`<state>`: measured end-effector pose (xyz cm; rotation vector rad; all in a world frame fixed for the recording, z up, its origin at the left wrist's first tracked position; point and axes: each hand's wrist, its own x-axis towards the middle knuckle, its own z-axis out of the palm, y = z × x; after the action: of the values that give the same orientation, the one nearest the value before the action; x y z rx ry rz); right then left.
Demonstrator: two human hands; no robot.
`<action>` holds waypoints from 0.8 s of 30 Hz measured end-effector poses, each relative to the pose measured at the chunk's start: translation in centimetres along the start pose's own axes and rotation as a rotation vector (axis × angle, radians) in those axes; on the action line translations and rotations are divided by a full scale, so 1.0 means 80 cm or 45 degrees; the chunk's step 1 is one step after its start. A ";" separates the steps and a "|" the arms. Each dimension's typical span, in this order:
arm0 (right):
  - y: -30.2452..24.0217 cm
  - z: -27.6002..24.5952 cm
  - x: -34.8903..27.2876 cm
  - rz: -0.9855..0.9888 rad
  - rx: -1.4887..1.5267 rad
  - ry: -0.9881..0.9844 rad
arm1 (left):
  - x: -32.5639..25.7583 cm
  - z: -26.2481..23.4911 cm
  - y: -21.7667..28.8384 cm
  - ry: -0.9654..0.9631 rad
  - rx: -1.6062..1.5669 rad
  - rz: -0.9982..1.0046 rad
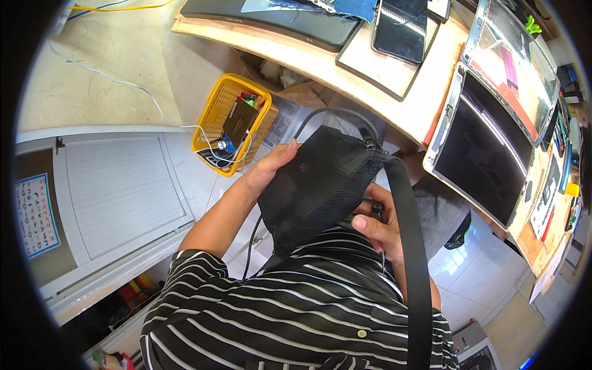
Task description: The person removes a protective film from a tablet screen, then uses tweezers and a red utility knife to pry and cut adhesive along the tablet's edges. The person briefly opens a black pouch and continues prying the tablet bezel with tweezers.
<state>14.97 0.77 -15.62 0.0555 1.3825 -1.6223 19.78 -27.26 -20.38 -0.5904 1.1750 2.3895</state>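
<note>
A black mesh bag (317, 179) hangs tilted in front of my striped shirt, its netted face toward me. My left hand (271, 168) grips its left edge, with the thumb on top. At the bag's lower right, my right hand (383, 225) is closed with curled fingers around a small black knob-like piece (377, 209) on a thin black cord; the bag partly hides this grip. A braided black cord (336, 111) loops over the bag's top. From its upper right corner, a wide black strap (412, 246) runs down across my right forearm.
A yellow plastic basket (213, 111) with tools and a white cable stands left of the bag. Ahead, a wooden bench (296, 61) carries a dark phone (401, 28) and a flat dark screen panel (487, 142). A white louvered cabinet door (117, 191) is at left.
</note>
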 end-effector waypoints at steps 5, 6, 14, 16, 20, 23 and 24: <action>-0.006 0.012 -0.002 -0.074 0.018 -0.023 | 0.004 -0.018 -0.024 0.140 -0.075 -0.073; -0.006 0.012 -0.001 -0.079 0.013 -0.034 | 0.004 -0.021 -0.027 0.174 -0.088 -0.090; -0.002 0.008 0.004 -0.053 -0.023 -0.083 | 0.003 -0.019 -0.018 0.094 0.167 0.056; -0.006 0.010 0.005 -0.061 0.010 -0.113 | 0.003 -0.020 -0.019 0.046 0.172 0.096; -0.011 0.012 0.003 -0.085 0.084 -0.180 | 0.008 -0.027 -0.030 0.008 0.118 0.171; -0.005 0.009 0.006 -0.097 0.127 -0.225 | 0.013 -0.021 -0.032 0.193 0.494 0.203; -0.004 0.008 0.007 -0.094 0.150 -0.240 | 0.015 -0.018 -0.033 0.236 0.520 0.206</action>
<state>14.83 -0.09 -15.48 -0.0779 1.1569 -1.7225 20.48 -26.71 -23.51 -0.6056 1.7930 2.1576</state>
